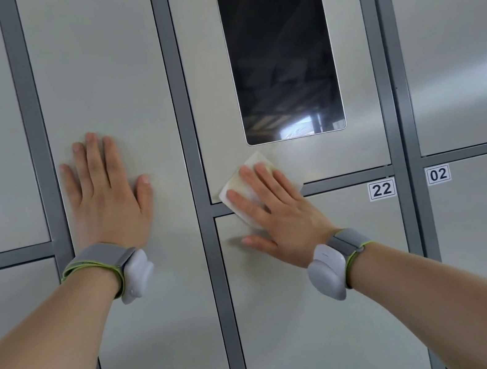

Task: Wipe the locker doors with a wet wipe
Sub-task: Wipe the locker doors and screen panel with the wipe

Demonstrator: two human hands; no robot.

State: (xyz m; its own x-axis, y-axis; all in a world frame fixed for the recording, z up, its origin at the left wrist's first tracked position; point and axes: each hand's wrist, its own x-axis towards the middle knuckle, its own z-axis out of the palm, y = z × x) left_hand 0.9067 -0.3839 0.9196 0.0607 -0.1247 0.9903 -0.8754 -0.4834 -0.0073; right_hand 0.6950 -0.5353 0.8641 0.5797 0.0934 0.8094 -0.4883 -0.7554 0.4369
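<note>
Wiping stage, head view. The right hand (pixel 273 211) lay flat with fingers straight and slightly spread, pressing the wet wipe (pixel 260 159) against the locker front. The wipe sat just under the dark screen (pixel 278 48), straddling the lower edge of the screen panel (pixel 213 92) and the horizontal frame rail (pixel 349 180), with its lower part reaching onto the door (pixel 324 316) labelled 22 (pixel 381 190). Yellowish soiling showed on the wipe's exposed corner. The left hand (pixel 107 195) rested open, fingers straight and together, palm against the tall door (pixel 103 62) to the left, apparently as a brace; it held nothing. Both wrists carried grey bands (pixel 102 258) with white modules.

Judged step: cleaning around the seam between panel and door 22. The next move probably calls for even palm pressure and a sweep across unwiped metal, keeping the wipe from bunching at the rail; the door marked 02 (pixel 438 174) appears not yet reached.
</note>
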